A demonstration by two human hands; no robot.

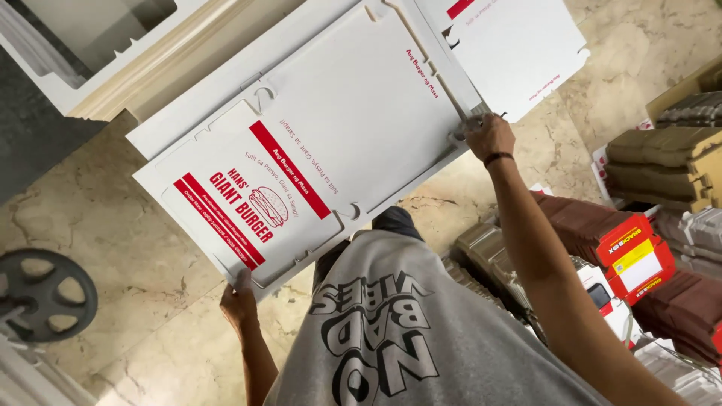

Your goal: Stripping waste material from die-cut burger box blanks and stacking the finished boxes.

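A large flat white cardboard box blank (353, 128) with red stripes and a burger drawing is held up in front of me, tilted. My left hand (239, 302) pinches its lower corner near the red print. My right hand (489, 135), with a dark band on the wrist, grips the blank's upper right edge. Another white flat blank (519, 45) lies beyond it on the floor, and one more (195, 105) shows behind the held one.
The floor is beige marble (135, 256). A dark metal wheel (41, 295) sits at the left. Stacks of folded brown cartons (669, 158) and red and yellow boxes (635, 256) crowd the right side. A white panel (83, 45) lies at top left.
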